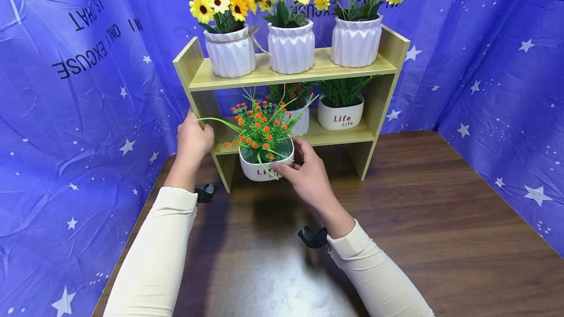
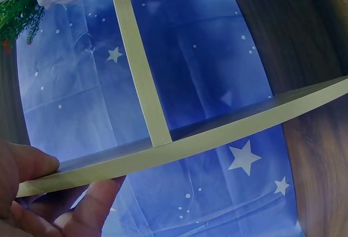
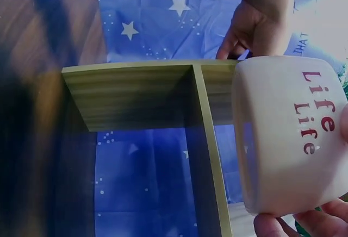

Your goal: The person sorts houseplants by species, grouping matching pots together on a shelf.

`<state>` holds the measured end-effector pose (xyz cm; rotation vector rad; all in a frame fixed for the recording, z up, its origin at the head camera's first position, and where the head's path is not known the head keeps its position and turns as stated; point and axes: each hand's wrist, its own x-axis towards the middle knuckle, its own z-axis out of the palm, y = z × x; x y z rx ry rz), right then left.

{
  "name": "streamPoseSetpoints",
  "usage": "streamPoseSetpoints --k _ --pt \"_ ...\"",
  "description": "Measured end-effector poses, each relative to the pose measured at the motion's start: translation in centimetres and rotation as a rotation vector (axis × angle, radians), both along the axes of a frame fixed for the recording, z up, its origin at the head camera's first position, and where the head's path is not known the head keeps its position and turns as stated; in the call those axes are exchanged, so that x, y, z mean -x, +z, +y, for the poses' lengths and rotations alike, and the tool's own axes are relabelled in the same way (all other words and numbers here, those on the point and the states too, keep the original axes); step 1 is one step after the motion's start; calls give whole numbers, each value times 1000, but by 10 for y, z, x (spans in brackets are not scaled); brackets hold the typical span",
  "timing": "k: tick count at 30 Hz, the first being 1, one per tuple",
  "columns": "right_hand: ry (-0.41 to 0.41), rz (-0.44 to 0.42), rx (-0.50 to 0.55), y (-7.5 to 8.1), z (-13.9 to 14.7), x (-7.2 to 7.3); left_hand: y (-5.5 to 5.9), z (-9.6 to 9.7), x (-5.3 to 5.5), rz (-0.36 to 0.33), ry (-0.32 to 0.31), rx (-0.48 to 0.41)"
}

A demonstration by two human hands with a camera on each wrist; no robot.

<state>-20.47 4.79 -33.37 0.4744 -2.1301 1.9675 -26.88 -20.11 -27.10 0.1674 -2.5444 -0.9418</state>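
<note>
A small wooden shelf rack (image 1: 246,81) stands on the table, and my left hand (image 1: 194,136) grips its left side panel, thumb on one face and fingers on the other in the left wrist view. In front of the lower shelf, my right hand (image 1: 308,172) holds a white potted plant (image 1: 264,170) with orange flowers by its right side. "Life" is printed on that pot (image 3: 293,133), which hangs above the tabletop in the head view. Behind it on the middle shelf are a ribbed white pot (image 1: 299,122) with red flowers and another "Life" pot (image 1: 341,115).
Three white pots of yellow flowers (image 1: 231,55) line the top shelf. The dark wooden table (image 1: 440,219) extends in front and to the right. Blue star-patterned cloth (image 1: 88,111) hangs behind and at both sides. A dark strap (image 1: 314,237) shows at the right wrist.
</note>
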Motion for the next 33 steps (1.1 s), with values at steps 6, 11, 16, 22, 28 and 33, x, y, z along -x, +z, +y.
streamPoseSetpoints --k 6,11,16,22,28,33 --pt "-12 19 5 2 -10 16 -2 0 0 15 9 6" --pt "-43 38 21 1 -21 26 -2 1 1 7 10 -7" --pt "-73 41 -7 -1 -32 38 -3 2 0 7 11 -11" --pt "-98 11 -96 -1 -43 51 -8 2 0 25 -2 6" --pt "-144 39 -214 9 -53 66 -7 0 1 68 -6 10" --pt "-187 68 -285 13 -62 79 -6 -1 3 60 -1 -1"
